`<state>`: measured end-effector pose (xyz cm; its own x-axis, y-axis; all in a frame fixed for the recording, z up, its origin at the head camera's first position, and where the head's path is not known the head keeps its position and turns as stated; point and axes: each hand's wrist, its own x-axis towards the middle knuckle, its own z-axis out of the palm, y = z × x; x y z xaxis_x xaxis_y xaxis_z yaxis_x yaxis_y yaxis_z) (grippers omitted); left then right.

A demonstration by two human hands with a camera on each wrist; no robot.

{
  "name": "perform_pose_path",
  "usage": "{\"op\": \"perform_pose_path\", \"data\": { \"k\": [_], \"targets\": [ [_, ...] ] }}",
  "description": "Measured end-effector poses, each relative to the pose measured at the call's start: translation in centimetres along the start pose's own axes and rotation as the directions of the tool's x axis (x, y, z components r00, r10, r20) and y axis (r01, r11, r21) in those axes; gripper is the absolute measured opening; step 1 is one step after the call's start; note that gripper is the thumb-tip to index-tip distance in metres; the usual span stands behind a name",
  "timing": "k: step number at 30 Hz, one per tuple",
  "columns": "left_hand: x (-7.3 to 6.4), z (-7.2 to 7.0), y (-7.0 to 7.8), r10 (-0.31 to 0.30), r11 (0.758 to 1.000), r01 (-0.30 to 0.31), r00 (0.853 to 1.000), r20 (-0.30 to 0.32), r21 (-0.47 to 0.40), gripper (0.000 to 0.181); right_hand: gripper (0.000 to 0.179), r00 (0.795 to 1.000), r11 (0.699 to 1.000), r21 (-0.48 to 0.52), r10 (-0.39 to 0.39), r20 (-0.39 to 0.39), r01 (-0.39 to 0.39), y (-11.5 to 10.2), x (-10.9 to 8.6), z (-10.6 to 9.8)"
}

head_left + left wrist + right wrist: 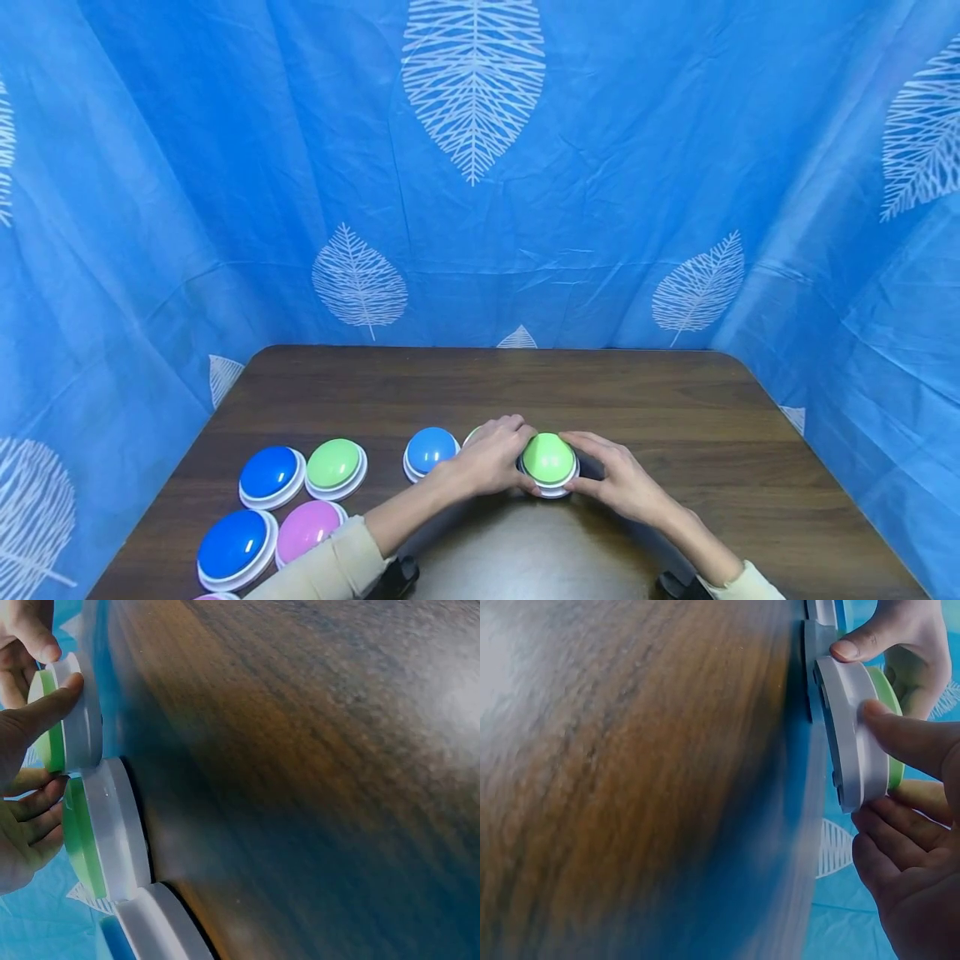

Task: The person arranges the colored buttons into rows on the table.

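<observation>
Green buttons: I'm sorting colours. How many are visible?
3: leftmost green button; middle green button, partly behind left hand; rightmost green button, between left hand and right hand. More may be hidden.

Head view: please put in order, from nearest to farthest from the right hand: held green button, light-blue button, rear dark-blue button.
1. Held green button: between left hand and right hand.
2. Light-blue button: left of the left hand.
3. Rear dark-blue button: farther left, beside another green button.

Free tabletop at right, domed buttons crowding the left side
</observation>
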<state>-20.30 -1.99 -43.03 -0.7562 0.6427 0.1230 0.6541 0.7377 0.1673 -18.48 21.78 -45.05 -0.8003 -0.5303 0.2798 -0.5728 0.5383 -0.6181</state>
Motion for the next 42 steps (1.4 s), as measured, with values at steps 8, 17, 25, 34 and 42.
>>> {"op": "perform_pose_path", "data": {
  "k": [8,17,25,34,42],
  "targets": [
    [0.0,0.5,-0.1,-0.007,0.999,0.007,1.0,0.012,0.031,0.069,0.057,1.0,0.999,-0.027,-0.021,-0.001,0.021,0.1,0.3,0.5],
    [0.8,0.8,-0.1,-0.007,0.999,0.006,1.0,0.012,0.048,0.068,0.057,1.0,0.998,-0.059,0.004,0.008,-0.004,0.3,0.5,0.3],
    [1.1,0.9,-0.1,-0.015,0.999,0.014,0.999,0.034,0.036,0.069,0.057,0.996,0.997,-0.057,0.046,0.07,-0.042,0.6,0.7,0.1],
    [1.2,0.8,-0.3,-0.015,1.0,0.014,0.999,0.039,0.017,0.07,0.06,0.993,0.997,-0.063,0.055,0.104,-0.048,0.9,0.8,-0.1],
    [1.0,1.1,-0.7,-0.027,0.999,0.028,0.999,0.034,-0.016,0.072,0.061,0.992,0.996,-0.071,0.066,0.105,-0.059,0.9,0.8,0.1]
  ]
}}
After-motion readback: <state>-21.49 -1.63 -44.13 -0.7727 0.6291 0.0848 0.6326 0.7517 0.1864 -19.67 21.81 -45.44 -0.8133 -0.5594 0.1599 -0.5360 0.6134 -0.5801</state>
